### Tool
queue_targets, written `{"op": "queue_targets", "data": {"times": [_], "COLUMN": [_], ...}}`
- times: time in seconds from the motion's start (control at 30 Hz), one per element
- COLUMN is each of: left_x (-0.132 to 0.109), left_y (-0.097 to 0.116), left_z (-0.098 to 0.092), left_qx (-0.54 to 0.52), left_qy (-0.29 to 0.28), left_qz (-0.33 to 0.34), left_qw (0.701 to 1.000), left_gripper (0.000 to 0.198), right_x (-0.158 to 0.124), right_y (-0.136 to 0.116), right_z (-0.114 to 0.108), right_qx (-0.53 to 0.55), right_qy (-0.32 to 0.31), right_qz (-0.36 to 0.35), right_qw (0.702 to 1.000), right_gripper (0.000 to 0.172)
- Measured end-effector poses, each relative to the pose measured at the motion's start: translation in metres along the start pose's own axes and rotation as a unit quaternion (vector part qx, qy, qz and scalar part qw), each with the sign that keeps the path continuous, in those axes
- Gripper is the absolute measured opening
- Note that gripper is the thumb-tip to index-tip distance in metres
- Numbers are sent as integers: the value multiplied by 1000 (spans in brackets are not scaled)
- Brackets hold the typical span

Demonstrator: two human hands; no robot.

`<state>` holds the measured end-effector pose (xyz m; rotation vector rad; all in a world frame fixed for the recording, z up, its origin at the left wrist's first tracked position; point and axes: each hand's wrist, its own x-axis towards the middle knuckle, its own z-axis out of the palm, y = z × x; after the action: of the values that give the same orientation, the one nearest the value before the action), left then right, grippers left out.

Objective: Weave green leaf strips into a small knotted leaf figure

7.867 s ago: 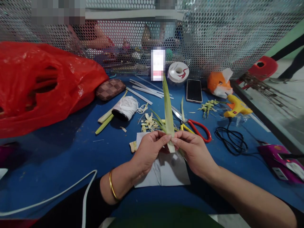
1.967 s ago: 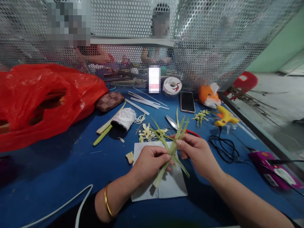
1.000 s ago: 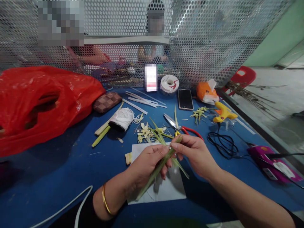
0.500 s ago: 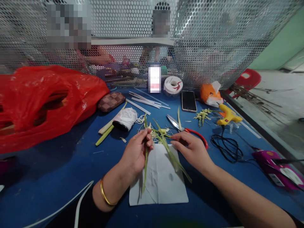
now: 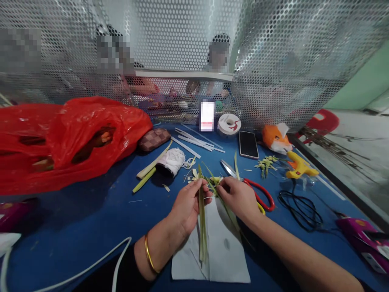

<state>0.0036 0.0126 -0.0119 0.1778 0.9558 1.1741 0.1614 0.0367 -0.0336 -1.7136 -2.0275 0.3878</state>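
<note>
My left hand (image 5: 193, 202) is closed round a long, folded green leaf strip (image 5: 201, 219), which stands above the fingers and hangs down over a white paper sheet (image 5: 226, 259). Just to its right, my right hand (image 5: 238, 196) pinches other thin green leaf strips (image 5: 228, 211); their lower ends trail down to the right, partly hidden behind the hand. Small pale leaf scraps (image 5: 194, 175) lie beyond the fingertips. Red-handled scissors (image 5: 267, 198) lie partly under my right hand, blades pointing away, with an upright-looking leaf piece (image 5: 236, 165) beside them.
Left stand a red plastic bag (image 5: 121, 125), a checked pouch (image 5: 154, 139), leaf stalks (image 5: 144, 179) and white yarn (image 5: 174, 160). Behind lie white strips (image 5: 194, 142), a ribbon spool (image 5: 229, 123) and a phone (image 5: 248, 144). A yellow glue gun (image 5: 299, 166) and its cable (image 5: 300, 211) lie right.
My right hand has moved in closer to the left hand and now covers the upper part of the strips. The left hand's strip has turned, showing a broader face. The view has shifted.
</note>
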Motion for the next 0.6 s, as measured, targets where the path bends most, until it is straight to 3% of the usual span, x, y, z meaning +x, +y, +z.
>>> {"op": "queue_targets", "data": {"times": [0.13, 0.23, 0.37, 0.6], "left_x": [1, 0, 1, 0], "left_y": [-2, -3, -4, -5], "left_z": [-1, -1, -3, -3], "left_qx": [-1, 0, 1, 33], "left_qy": [-10, -21, -30, -23], "left_qz": [23, 43, 57, 33], "left_qw": [1000, 999, 998, 999], "left_gripper": [13, 13, 12, 16], "right_x": [-6, -14, -27, -32], "right_y": [2, -6, -15, -10], "right_z": [-7, -16, -14, 2], "right_qx": [169, 257, 285, 286], "right_qy": [60, 23, -55, -77], "right_qz": [19, 5, -3, 5], "right_qw": [984, 966, 957, 955], "right_gripper": [23, 24, 26, 25]}}
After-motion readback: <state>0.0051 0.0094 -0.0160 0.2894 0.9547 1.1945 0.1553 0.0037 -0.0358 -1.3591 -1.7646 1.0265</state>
